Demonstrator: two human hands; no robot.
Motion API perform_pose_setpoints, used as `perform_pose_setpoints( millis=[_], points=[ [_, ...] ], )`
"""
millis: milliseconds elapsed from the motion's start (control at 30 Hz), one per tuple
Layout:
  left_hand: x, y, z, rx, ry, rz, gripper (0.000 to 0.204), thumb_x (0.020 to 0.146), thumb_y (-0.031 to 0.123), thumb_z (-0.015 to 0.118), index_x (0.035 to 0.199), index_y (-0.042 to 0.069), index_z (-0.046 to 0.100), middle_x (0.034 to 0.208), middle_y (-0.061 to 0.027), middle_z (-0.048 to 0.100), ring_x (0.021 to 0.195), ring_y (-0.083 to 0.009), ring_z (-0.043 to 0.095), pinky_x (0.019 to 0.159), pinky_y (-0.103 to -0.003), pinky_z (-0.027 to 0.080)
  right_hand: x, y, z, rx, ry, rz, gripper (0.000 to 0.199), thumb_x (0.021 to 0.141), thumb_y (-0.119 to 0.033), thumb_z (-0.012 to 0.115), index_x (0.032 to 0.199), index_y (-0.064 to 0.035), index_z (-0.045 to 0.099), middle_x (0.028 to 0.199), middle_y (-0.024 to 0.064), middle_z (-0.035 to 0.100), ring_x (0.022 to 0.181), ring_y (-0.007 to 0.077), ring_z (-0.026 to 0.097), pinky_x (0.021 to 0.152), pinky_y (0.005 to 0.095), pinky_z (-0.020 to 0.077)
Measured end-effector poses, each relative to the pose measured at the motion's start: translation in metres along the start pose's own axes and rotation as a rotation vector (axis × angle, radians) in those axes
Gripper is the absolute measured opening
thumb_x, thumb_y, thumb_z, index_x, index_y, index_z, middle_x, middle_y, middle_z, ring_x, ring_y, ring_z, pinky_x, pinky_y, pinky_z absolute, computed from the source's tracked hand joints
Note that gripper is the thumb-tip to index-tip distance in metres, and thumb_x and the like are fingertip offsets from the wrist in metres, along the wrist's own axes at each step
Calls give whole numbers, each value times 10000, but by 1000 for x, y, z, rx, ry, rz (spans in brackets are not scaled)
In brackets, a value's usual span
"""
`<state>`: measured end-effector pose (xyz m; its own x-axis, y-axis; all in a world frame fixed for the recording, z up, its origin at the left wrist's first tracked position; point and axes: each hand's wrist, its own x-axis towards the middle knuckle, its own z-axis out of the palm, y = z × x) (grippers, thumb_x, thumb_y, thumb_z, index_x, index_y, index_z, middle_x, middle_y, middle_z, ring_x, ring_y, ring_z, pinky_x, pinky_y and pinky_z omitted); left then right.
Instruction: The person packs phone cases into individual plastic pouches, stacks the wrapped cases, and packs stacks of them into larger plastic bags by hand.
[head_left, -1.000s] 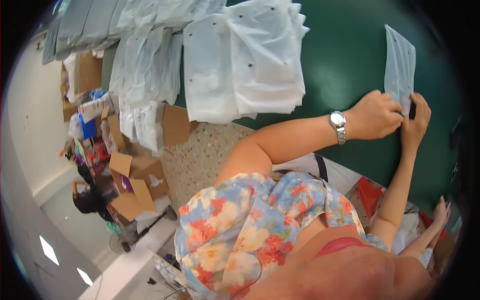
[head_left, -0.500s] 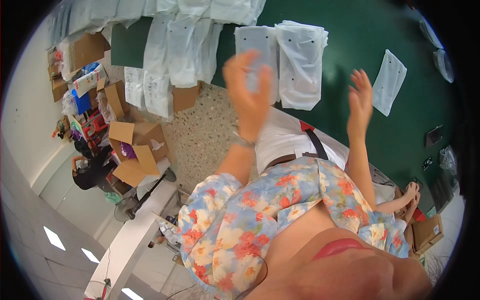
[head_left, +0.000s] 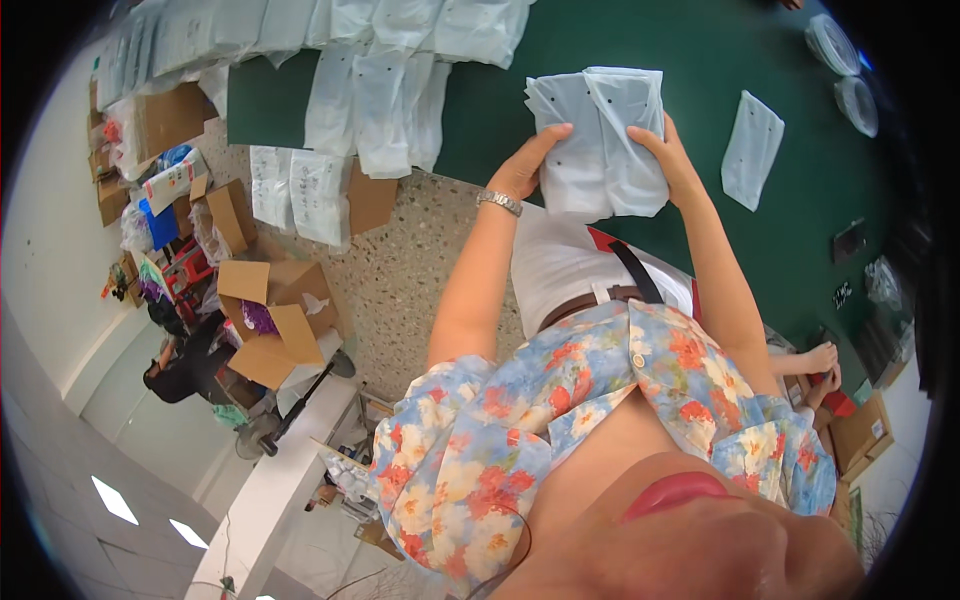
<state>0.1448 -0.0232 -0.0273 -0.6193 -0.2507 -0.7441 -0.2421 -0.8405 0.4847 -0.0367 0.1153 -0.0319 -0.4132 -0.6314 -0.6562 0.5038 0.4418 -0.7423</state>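
green table [head_left: 780, 260]: i see left hand [head_left: 525, 165] and right hand [head_left: 672, 155] clasping a stack of packaged garments [head_left: 600, 140] by its sides (likely light, soft, slippery).

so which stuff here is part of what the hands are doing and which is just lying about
In hand:
- stack of white plastic bags, gripped by left hand and right hand

Lying about:
- single flat bag on the green table
- bags draped over the table edge
- open cardboard boxes on the floor
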Motion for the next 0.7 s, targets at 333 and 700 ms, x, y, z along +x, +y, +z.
perform_pose_setpoints(
  millis=[333, 700],
  points=[
    [10, -43, 60, -134, 6, 84, 545, 757, 343, 676, 1185, 25, 563, 1093, -112, 626, 969, -240, 639, 864, -379, 536, -38, -1, -61, -90, 145, -16, 894, 792, -392, 724, 1475, -40, 267, 1368, 161, 463, 1251, 255, 467, 1028, 352, 391],
    [-85, -24, 32, -558, -153, 237, 683, 797, 478, 581, 1310, 35, 491, 1199, -128, 599, 1094, -266, 602, 931, -415, 516, -133, -74, 3, -140, -191, -452, 369, 917, -267, 644, 1233, -80, 615, 1013, 23, 632, 798, 108, 556, 680, 241, 450]
  ],
)
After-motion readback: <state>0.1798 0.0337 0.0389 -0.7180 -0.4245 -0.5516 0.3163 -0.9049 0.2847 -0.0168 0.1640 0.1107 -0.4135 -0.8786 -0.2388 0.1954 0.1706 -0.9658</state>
